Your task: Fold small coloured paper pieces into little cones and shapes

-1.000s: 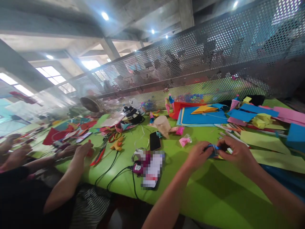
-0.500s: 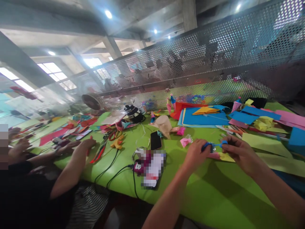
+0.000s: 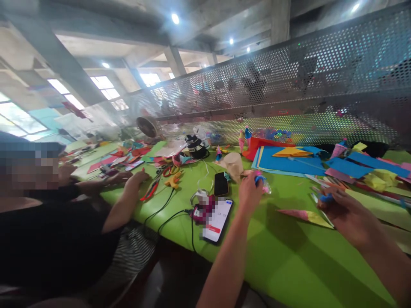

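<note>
Just right of a beige roll (image 3: 233, 166), my left hand (image 3: 251, 192) is closed round a small blue piece, beside a pink item in clear wrap (image 3: 266, 186). My right hand (image 3: 337, 207) has its fingers curled round another small blue piece, with a thin white stick-like thing beside it; the fingertips partly hide both. Between my hands a pink and yellow paper cone (image 3: 306, 216) lies on the green table (image 3: 272, 265), its yellow end near my right hand.
Left of my arm lie a lit phone (image 3: 218, 222), a dark phone (image 3: 221, 184), cables, a yellow glue gun (image 3: 173, 180) and red pliers (image 3: 150, 191). A person in black (image 3: 64, 239) sits at the left. Blue sheets (image 3: 289, 162) lie behind, before a perforated screen (image 3: 257, 94).
The view has turned left. My hands have moved apart, the left toward the pink wrapped item, the right toward the sticks. The blue material between them is now in separate pieces. The cone is uncovered.
</note>
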`<state>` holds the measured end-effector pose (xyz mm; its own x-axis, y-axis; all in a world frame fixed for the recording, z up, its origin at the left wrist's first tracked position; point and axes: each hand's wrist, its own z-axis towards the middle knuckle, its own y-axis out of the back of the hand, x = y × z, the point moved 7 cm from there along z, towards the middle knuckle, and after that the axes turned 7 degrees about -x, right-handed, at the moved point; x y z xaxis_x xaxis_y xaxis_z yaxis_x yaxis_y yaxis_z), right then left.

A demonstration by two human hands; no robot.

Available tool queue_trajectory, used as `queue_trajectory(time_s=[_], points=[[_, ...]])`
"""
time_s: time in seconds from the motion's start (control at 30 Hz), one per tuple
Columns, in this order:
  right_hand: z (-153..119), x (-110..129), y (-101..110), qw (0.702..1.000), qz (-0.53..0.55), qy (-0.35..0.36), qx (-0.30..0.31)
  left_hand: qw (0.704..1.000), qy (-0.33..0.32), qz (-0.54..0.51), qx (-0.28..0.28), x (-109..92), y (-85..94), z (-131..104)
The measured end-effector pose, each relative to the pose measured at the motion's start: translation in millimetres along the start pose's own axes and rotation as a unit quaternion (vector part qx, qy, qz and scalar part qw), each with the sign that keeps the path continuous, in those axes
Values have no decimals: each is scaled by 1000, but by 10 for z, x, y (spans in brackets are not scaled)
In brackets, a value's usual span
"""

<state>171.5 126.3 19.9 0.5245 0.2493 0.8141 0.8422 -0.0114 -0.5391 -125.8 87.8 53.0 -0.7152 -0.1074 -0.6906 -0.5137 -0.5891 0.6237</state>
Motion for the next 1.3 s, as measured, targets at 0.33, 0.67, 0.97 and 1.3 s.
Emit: queue_trajectory(time_s=[0.33, 0.67, 0.97, 1.3], points=[[10, -25, -2, 999, -16, 20, 28, 969, 6, -225, 103, -161, -297, -110], [-85, -19, -96, 978, -150, 131, 58, 885, -31, -377, 272, -604, -628, -593], [-199, 98, -208, 944, -270, 187, 31, 908, -44, -335, 248, -621, -602, -595], [-98, -55, -170, 926, -318, 197, 53, 910, 7, -336, 243, -573, -650, -592]])
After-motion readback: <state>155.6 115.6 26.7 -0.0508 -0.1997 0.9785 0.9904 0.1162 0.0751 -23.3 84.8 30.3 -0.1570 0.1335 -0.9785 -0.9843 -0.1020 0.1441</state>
